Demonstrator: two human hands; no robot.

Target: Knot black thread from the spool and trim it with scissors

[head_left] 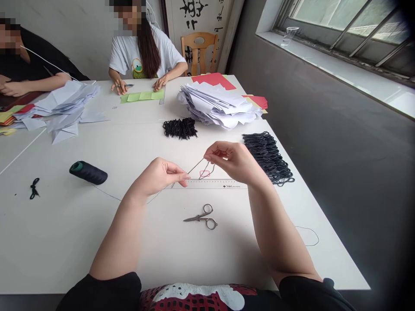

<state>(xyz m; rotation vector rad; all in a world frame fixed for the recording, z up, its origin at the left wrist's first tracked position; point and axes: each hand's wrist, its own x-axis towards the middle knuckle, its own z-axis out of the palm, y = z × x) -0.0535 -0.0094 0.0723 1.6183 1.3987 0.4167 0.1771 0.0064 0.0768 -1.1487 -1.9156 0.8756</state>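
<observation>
The black cord (196, 166) is in the air above the desk (162, 255), strung between the two hands; the left hand (156, 176) pinches its lower end between thumb and fingers, and the right hand (231, 162) pinches it higher up; the hands are apart from each other. To handle it well, I would keep the pull even and light, so that the stretch between the fingertips stays straight; a pinch close to the tips should give finer control, and the loose bend under the right hand is best kept from snagging; the thin thread (106, 191) trailing from the black spool (88, 172) passes by the left forearm and could catch there. The cord looks slender, dark and pliant; it slants up to the right, with a narrow loop hanging over the clear ruler (227, 182); whether it is knotted is too small to tell.
</observation>
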